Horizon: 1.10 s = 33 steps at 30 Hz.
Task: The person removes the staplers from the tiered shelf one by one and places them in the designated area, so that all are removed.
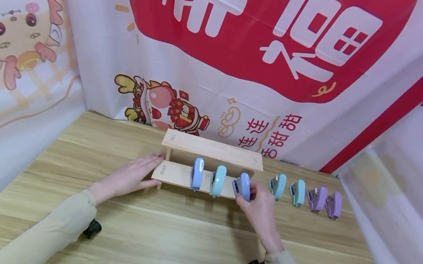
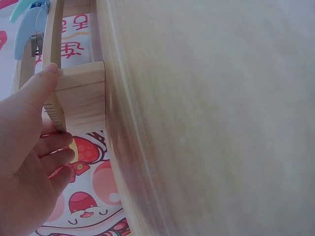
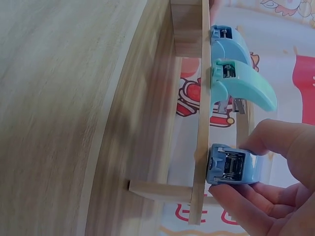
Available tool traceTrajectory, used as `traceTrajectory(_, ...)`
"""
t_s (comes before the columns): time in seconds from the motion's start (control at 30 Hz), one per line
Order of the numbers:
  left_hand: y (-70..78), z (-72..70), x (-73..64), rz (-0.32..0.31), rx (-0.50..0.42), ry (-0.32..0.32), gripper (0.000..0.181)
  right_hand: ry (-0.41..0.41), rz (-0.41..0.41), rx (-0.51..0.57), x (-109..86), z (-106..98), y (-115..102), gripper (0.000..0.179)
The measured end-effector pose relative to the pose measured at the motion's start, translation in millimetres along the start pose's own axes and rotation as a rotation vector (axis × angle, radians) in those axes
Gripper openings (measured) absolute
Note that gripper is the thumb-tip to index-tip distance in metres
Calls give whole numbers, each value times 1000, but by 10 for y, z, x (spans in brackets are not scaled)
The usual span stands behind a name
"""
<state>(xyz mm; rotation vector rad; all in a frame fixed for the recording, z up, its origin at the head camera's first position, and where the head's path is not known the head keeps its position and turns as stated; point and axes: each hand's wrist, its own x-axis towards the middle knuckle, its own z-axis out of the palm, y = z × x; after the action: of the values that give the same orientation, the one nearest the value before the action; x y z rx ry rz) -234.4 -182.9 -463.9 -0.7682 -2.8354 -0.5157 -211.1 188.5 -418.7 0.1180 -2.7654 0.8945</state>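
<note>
- The right hand (image 1: 263,209) pinches the held stapler (image 1: 244,186) between thumb and fingers, parted just by its width.
- That stapler is at the right end of the rack's lower board (image 1: 179,173); its base looks to touch the wood.
- Its long axis runs front to back, across the board's length, roughly in line with the teal stapler (image 1: 217,181) and left blue stapler (image 1: 197,174) beside it.
- The left hand (image 1: 129,179) grips the board's far left end lightly, thumb at the front edge, fingers behind.
- Four more staplers (image 1: 299,193) stand in a row on the table (image 1: 179,245), right of the rack (image 1: 213,150), nearer the right hand.
</note>
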Motion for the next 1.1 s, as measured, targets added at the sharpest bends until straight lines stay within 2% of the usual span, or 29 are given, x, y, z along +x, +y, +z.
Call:
traceTrajectory(0.3, 1, 2, -17, 17, -2, 24, 76, 57, 5, 0, -45, -74, 74, 32)
traceTrajectory(0.7, 9, -22, 5, 2, -1, -8, 76, 94, 38, -25, -123, -242, 236, 37)
traceTrajectory(1.1, 17, -29, -6, 6, 4, -2, 76, 115, 114, -47, -241, -440, 421, 36)
